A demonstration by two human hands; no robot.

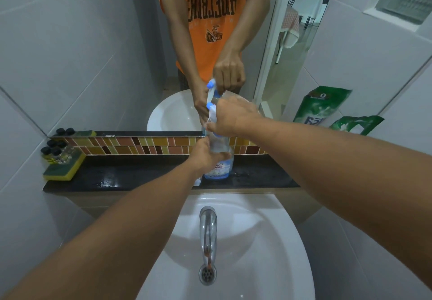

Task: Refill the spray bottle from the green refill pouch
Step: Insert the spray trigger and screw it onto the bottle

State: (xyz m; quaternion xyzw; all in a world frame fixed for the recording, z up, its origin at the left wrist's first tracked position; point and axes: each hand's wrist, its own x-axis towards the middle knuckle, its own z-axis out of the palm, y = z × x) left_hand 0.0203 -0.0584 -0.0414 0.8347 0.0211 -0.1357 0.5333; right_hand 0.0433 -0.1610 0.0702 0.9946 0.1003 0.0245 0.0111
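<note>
Bottle (219, 166) stands upright on the black counter (140, 175), just behind the sink (257, 241) & in front of the mirror (93, 54); clear body w/ blue liquid low down, label facing the camera. Left hand (205, 157) is wrapped round the bottle's body, fingers curled on it. Right hand (230, 118) is up top, clamped on the white-and-blue spray head (211, 110), thumb under, fingers over. Whether the head is loose or still seated, can't tell. Green pouch (357, 125) leans vs the right wall at the counter's right end, well apart from the bottle, untouched; top looks crumpled. Tap (208, 232) is chrome, arcing toward the drain (207, 274). Far left of the counter: yellow-green sponge (64, 169) w/ a few small black-capped jars (55, 151) sitting on it. Strip of brown/orange/yellow tiles (140, 146) runs along the back under the mirror. Mirror shows both hands, bottle, pouch & an orange shirt (205, 19) reflected.
</note>
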